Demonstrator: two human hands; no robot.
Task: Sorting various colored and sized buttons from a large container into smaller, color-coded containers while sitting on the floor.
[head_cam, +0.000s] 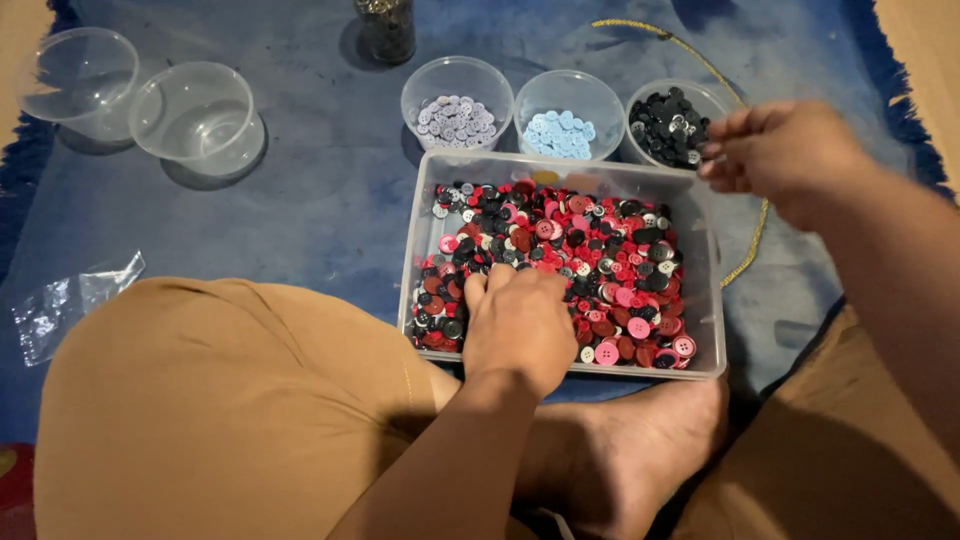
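Observation:
A clear rectangular plastic tub [708, 250] sits on a blue mat and holds a heap of mixed buttons [590, 250] in red, pink, black and white. My left hand [518, 325] rests palm down in the near side of the heap, fingers curled into the buttons. My right hand [775, 150] hovers over the tub's far right corner, beside a round cup of black buttons [668, 125], with fingertips pinched; what they pinch is too small to see. Behind the tub stand a cup of light blue buttons [562, 132] and a cup of pale lilac buttons [452, 120].
Two clear round cups [195, 115], with nothing in them, stand at the far left. A dark jar [385, 28] is at the back. A gold cord [740, 100] curves past the right side. A clear plastic bag [60, 305] lies left of my knee. My bare foot [640, 450] lies below the tub.

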